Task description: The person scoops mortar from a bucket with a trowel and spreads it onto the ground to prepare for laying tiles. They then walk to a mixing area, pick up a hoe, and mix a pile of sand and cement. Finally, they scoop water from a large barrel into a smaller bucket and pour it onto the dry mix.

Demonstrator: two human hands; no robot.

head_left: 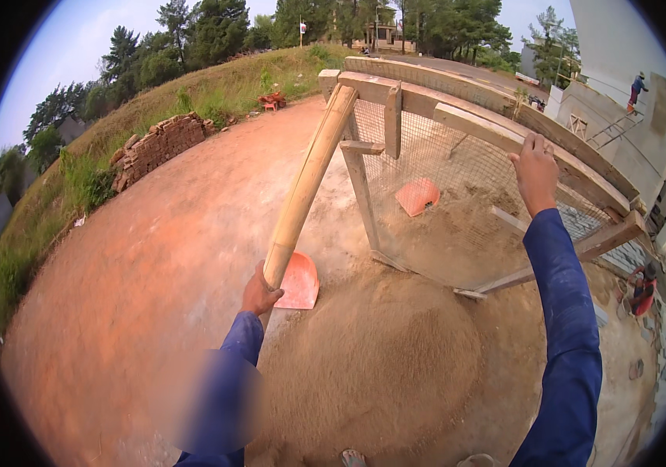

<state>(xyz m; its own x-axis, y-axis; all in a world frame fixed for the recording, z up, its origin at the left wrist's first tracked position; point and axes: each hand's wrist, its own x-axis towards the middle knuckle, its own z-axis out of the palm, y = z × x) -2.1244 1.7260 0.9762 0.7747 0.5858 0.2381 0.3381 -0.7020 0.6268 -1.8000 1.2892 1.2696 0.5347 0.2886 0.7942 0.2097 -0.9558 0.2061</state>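
The head view looked out from the person's head, forward and steeply down, its fisheye bending straight edges toward a round dark rim. It sat close above the sand heap, with the mesh screen just ahead, and reached beyond the dirt ground's far edge to trees.

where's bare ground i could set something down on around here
The reddish ground, between the brick stack and the bamboo pole, is the widest bare patch. It is crowded right of the pole: the near orange scoop, sand pile and wooden-framed mesh screen sit close together.
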